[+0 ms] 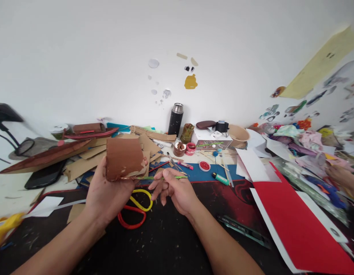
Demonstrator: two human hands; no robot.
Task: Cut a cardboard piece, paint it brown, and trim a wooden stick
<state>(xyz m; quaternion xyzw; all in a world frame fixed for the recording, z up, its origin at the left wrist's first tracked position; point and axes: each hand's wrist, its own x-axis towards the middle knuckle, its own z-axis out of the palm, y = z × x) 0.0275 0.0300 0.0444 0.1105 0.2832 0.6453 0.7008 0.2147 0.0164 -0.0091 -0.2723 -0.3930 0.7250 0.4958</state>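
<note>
My left hand (109,196) holds up a brown-painted cardboard piece (123,158), with a few paler patches near its lower right. My right hand (177,191) pinches a thin green paintbrush (148,177), whose tip meets the lower edge of the brown piece. Scissors with a yellow and a red handle loop (132,217) lie on the black mat (171,244) just below the hands. Behind the right hand stand a small jar of brown paint (179,149) and a jar of red paint (191,149).
A black flask (176,120) stands by the wall. Cardboard scraps (85,164) and a phone (45,176) lie left. A glue gun (6,229) is at the left edge. Red paper (299,225), a cutter (244,231) and another person's hand (343,177) are at right.
</note>
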